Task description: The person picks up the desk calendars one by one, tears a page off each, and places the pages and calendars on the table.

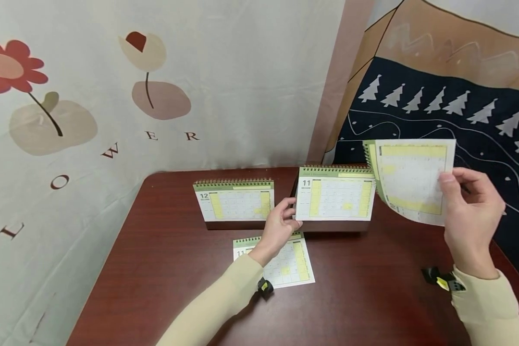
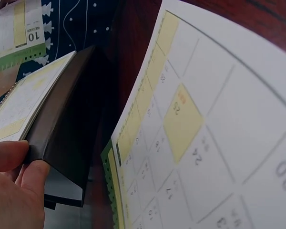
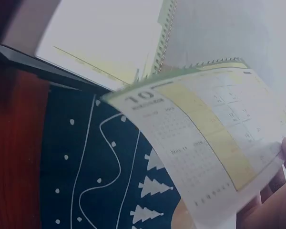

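Note:
A desk calendar showing month 11 stands on its dark base, and my left hand grips its left end. Close up in the left wrist view, thumb and fingers pinch the corner of the brown base. Off to the right, my right hand holds a calendar page in the air, pinched at its free edge between thumb and fingers. The right wrist view shows a 10 on this curved page. Its green edge has a row of torn binding holes and overlaps the calendar's spiral end.
Another desk calendar, showing 12, stands to the left. A loose page marked 11 lies flat on the brown table, partly under my left forearm. Printed cloths hang behind the table and along its right side.

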A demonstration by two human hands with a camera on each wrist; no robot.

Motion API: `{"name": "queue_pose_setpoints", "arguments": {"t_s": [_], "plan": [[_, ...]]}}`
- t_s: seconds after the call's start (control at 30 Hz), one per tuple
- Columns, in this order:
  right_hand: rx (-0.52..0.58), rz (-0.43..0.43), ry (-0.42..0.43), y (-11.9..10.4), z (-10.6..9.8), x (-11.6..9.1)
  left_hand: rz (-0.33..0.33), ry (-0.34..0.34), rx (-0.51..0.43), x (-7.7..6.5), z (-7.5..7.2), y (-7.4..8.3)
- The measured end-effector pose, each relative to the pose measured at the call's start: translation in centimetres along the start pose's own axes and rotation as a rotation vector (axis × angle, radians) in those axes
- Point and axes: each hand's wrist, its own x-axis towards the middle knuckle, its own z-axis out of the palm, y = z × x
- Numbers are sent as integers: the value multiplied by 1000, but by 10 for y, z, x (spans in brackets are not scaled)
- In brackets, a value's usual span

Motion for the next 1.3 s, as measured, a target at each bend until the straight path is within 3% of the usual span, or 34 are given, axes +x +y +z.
{"name": "queue_pose_setpoints", "arguments": {"t_s": [0.43, 0.7, 0.97, 1.3], "plan": [[-46, -107, -253, -1, -10, -45, -4, 19, 7, 7, 2, 0], [-78, -262, -384, 5, -9, -61, 2, 21, -4, 11, 3, -1], [-116, -321, -530, 8, -8, -75, -12, 27, -2, 13, 4, 0], [-173, -455, -658, 20, -4, -89, -17, 30, -10, 15, 3, -2]]}}
